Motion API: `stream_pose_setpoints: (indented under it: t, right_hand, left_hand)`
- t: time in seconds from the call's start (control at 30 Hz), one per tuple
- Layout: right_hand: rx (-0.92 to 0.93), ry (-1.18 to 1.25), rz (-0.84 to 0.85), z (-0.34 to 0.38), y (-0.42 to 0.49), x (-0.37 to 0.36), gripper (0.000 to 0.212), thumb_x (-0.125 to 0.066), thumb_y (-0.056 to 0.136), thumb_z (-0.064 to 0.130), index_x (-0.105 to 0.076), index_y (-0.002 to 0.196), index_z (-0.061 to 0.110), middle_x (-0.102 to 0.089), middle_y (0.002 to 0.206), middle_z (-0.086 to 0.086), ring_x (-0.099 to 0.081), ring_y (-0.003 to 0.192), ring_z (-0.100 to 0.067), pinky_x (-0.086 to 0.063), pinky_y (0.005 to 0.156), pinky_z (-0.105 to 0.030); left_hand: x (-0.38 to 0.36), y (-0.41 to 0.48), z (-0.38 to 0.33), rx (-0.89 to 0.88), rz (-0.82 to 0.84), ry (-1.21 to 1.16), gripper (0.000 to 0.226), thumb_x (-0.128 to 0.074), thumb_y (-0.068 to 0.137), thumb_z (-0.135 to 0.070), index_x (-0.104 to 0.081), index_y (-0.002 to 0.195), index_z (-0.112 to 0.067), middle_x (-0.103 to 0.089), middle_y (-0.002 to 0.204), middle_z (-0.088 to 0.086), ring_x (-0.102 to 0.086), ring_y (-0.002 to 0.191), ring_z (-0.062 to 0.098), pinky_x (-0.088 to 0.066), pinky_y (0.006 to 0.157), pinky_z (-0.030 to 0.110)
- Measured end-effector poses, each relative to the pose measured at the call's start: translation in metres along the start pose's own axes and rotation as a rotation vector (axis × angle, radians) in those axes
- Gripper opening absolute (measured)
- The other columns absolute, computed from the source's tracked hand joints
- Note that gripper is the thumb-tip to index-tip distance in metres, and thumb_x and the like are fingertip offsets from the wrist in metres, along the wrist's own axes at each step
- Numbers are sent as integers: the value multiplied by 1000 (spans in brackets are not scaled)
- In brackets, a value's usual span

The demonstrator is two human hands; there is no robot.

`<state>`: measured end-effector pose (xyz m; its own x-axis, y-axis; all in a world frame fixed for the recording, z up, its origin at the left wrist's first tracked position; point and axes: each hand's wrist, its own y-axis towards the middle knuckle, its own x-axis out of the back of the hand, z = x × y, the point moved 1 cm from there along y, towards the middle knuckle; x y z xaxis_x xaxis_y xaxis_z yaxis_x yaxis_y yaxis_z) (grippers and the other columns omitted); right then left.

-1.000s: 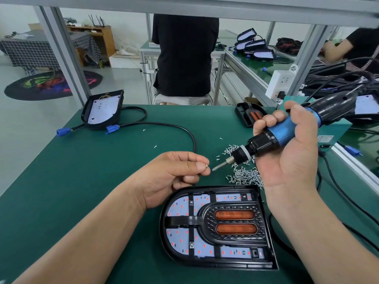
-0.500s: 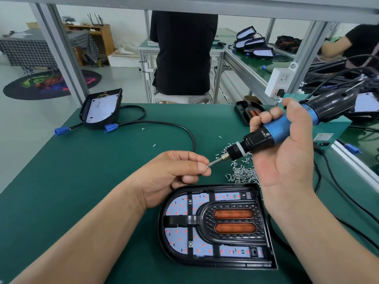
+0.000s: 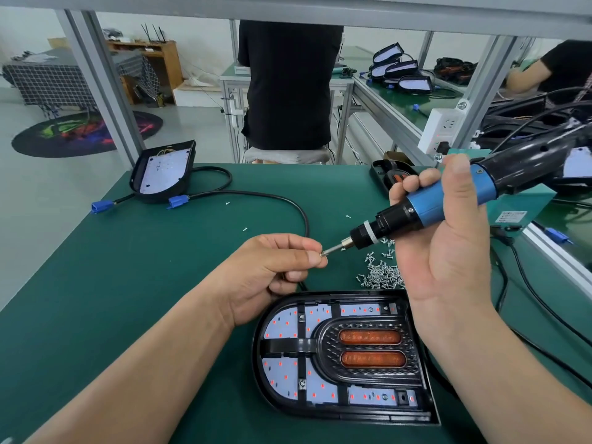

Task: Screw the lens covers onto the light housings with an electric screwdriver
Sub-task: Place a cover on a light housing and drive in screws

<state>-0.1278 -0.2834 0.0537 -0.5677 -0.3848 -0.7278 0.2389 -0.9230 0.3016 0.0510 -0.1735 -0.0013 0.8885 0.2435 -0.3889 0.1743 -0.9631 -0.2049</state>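
Observation:
A black light housing (image 3: 342, 357) with a lens cover, white LED panels and two orange strips lies on the green mat in front of me. My right hand (image 3: 448, 248) grips the blue and black electric screwdriver (image 3: 448, 200), held tilted above the mat with its bit pointing left. My left hand (image 3: 272, 270) pinches a small screw (image 3: 322, 254) between thumb and forefinger, right at the bit's tip. A heap of loose screws (image 3: 381, 274) lies just beyond the housing.
A second open housing (image 3: 163, 171) with black cable (image 3: 282, 203) and blue connectors sits at the far left of the green table (image 3: 128, 283). A person in black stands beyond the table. A black part (image 3: 384, 174) and a power strip (image 3: 442, 129) are at the right.
The screwdriver bit has closed the small gap to my left fingertips and now meets the pinched screw. The left hand has hardly moved.

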Motion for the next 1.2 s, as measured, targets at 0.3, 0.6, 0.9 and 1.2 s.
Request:
stream_pose_setpoints:
  t: [0.3,0.6,0.9,1.2]
  right_hand:
    - [-34,-33,-109,-3,0,4,17,-73,101,29,-60,105,19,-61,89,1,-62,81,-15,-56,95,-37]
    - [-57,-133,-84,-9,7,8,26,-73,100,27,-55,111,12,-59,89,-3,-63,81,-17,-60,93,-42]
    - [-104,-92,-170,-13,13,14,24,-74,99,27,-59,109,11,-61,84,-3,-68,79,-19,-61,91,-42]
    - [-148,-16,-242,-13,17,19,28,-72,101,30,-58,112,8,-60,84,-6,-65,76,-21,-63,90,-45]
  left_hand:
    - [-3,1,-1,-79,-63,72,19,-81,80,8,-76,85,-10,-62,74,6,-40,51,8,-24,42,16]
    - [-2,2,1,-79,-76,219,18,-86,71,-5,-79,82,-17,-58,74,6,-42,53,9,-30,43,16]
    - [-5,-1,0,-62,-64,271,19,-81,84,6,-76,87,-12,-56,68,2,-41,49,7,-31,41,14]
    - [-10,-6,-4,8,-4,221,24,-76,78,-5,-72,102,-5,-67,82,14,-39,51,8,-27,46,16]
